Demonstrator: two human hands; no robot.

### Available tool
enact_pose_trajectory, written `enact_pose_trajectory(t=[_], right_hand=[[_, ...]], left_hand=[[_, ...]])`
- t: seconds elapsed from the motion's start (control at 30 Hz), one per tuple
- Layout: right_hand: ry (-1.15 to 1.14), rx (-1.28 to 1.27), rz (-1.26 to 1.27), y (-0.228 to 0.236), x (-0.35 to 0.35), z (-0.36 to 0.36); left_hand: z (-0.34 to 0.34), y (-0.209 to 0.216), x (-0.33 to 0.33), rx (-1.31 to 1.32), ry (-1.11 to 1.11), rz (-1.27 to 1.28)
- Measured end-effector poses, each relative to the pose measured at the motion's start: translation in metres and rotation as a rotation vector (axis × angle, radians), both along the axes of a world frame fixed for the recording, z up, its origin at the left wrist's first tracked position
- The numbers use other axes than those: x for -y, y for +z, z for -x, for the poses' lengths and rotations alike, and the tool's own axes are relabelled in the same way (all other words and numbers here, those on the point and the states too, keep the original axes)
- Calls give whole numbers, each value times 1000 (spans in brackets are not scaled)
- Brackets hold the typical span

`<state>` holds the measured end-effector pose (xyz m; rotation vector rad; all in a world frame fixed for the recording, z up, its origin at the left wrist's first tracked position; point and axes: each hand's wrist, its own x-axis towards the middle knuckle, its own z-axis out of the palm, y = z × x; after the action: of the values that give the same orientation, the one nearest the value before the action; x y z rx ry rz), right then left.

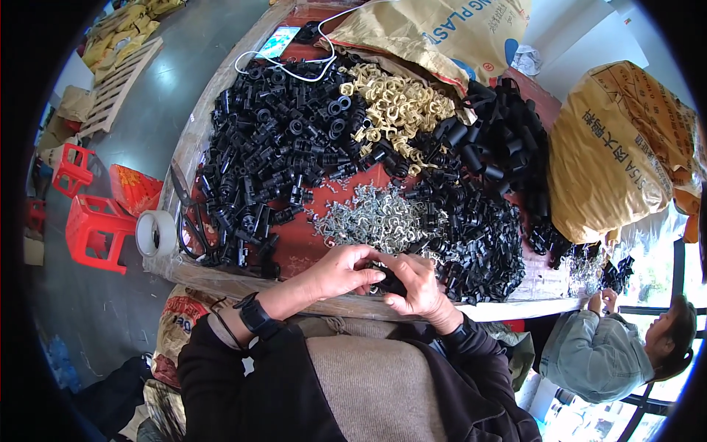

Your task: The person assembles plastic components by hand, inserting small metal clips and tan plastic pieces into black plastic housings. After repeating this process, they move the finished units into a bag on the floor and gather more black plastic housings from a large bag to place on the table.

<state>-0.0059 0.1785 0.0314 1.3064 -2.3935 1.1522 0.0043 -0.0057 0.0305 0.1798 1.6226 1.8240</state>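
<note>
At the table's near edge, my left hand [340, 272] and my right hand [421, 286] meet at the fingertips. A small black plastic part [378, 270] shows partly between them, pinched by my left thumb and fingers. My right fingers curl in toward the same spot; what they grip is hidden. Just beyond my hands lies a heap of small silvery metal clips [375, 217]. To its right is a pile of small black plastic pieces [482, 247]. Larger black fittings [276, 140] cover the left side, and cream-coloured rings [401, 107] are heaped farther back.
Black tubes [508, 144] lie at the back right, near a bulging yellow sack [607, 158]. Large scissors [190, 210] and a tape roll [155, 233] sit at the left edge. A white cable [294, 74] crosses the back. A co-worker [604, 357] handles parts at the right.
</note>
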Motion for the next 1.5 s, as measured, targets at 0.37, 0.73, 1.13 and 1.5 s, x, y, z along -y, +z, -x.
enact_pose_trajectory(t=[0.37, 0.73, 1.13, 1.5], right_hand=[[330, 419, 94, 29, -2, -7], [-224, 316, 74, 22, -58, -36], [-1490, 177, -949, -23, -261, -188], [-651, 51, -159, 5, -79, -19]], left_hand=[[-11, 10, -2, 97, 122, -110], [-6, 6, 1, 104, 104, -171], [6, 1, 95, -1036, 315, 1391], [14, -26, 103, -1080, 131, 1515]])
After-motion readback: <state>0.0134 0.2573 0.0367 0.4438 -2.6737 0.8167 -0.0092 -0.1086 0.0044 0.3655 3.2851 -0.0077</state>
